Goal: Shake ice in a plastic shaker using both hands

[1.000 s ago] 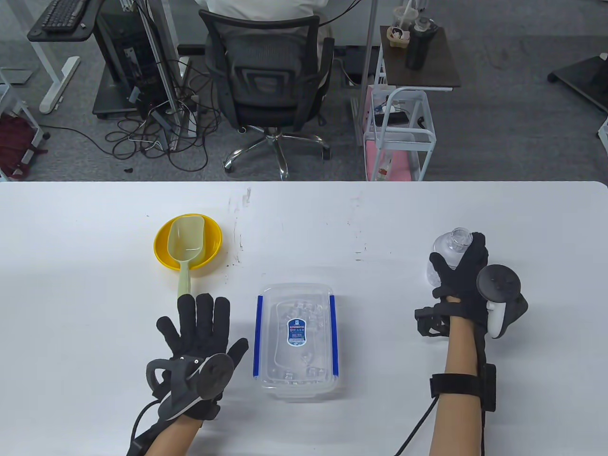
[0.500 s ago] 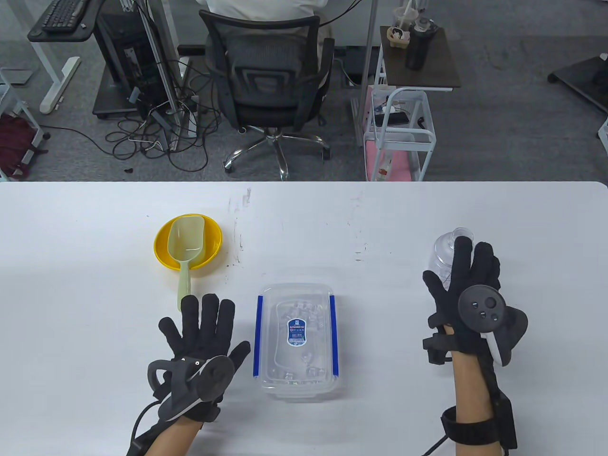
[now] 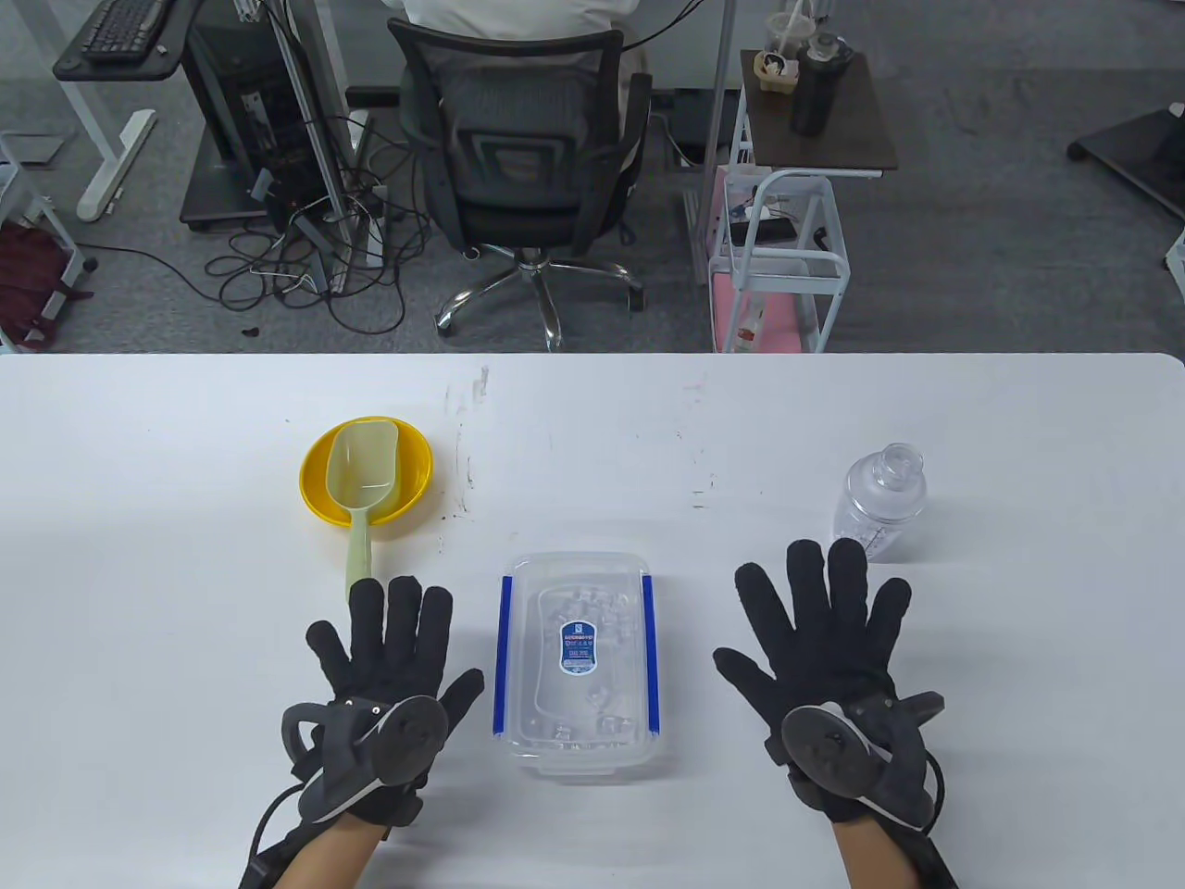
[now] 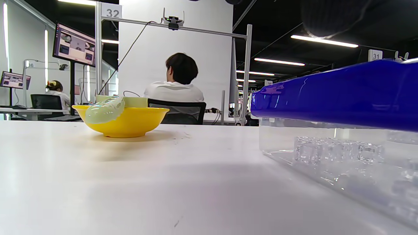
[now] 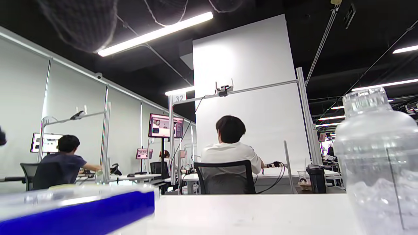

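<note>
The clear plastic shaker [image 3: 881, 501] stands upright on the white table [image 3: 592, 417] at the right, capped, with ice in its lower part; it fills the right of the right wrist view [image 5: 378, 163]. My right hand [image 3: 819, 639] lies flat on the table, fingers spread, below and left of the shaker, not touching it. My left hand [image 3: 389, 662] lies flat with fingers spread, left of the ice box. Both hands are empty.
A clear lidded box with blue clips [image 3: 579, 662] holding ice cubes sits between the hands; it also shows in the left wrist view [image 4: 343, 130]. A yellow bowl [image 3: 412, 482] with a pale green scoop [image 3: 363, 472] stands at the left. An office chair stands beyond the far edge.
My right hand let go of the shaker, drew back toward me and to the left, and now lies flat and open. The shaker stays standing. The left hand barely moved.
</note>
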Demonstrator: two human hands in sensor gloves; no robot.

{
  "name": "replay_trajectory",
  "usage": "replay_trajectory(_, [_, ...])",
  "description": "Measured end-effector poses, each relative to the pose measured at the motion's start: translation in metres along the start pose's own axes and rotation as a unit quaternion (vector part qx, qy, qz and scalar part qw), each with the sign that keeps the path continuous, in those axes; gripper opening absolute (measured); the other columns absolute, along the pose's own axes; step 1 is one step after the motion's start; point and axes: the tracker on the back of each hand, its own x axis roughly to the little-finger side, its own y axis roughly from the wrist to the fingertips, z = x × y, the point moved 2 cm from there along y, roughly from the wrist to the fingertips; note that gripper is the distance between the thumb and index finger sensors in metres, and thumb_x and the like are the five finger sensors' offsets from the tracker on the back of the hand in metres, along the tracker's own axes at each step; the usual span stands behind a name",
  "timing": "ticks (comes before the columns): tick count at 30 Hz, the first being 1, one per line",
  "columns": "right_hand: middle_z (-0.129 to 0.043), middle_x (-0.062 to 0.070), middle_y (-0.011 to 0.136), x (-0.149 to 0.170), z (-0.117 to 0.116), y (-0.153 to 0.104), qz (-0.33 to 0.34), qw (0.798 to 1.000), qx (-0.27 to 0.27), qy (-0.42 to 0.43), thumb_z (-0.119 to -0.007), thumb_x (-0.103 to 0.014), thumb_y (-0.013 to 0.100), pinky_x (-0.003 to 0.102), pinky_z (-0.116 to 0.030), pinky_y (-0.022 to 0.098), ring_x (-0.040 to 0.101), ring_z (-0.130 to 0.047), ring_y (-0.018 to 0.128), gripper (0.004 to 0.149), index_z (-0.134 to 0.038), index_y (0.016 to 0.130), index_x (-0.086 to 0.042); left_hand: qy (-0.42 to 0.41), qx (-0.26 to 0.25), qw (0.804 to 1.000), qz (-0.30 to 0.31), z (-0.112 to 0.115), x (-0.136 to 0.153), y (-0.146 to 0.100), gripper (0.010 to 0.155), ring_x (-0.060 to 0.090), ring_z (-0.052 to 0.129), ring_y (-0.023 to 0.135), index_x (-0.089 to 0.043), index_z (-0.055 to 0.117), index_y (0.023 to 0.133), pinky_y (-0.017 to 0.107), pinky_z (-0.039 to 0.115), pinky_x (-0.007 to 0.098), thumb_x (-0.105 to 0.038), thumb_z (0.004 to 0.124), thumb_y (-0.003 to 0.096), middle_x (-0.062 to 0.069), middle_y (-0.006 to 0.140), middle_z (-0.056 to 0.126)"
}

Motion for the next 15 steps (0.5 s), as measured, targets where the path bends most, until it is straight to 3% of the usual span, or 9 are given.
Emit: replay_trajectory(15, [-0.012, 0.007, 0.125, 0.021, -0.051, -0.011, -0.048, 0.987, -0.152, -0.024, -0.081, -0.074, 0.024, 0.078, -0.01, 0.071, 0.043, -0.01, 0.114, 0.112, -0.027, 0.115, -0.037, -0.007, 0.017, 0.999, -0.028, 0.01, 0.012, 0.01, 0.083, 0.047, 0.011, 0.112, -0.025, 0.025, 0.118, 0.069, 0.017, 0.078, -0.061, 0.065, 0.0552, 0.015, 0.123, 0.016])
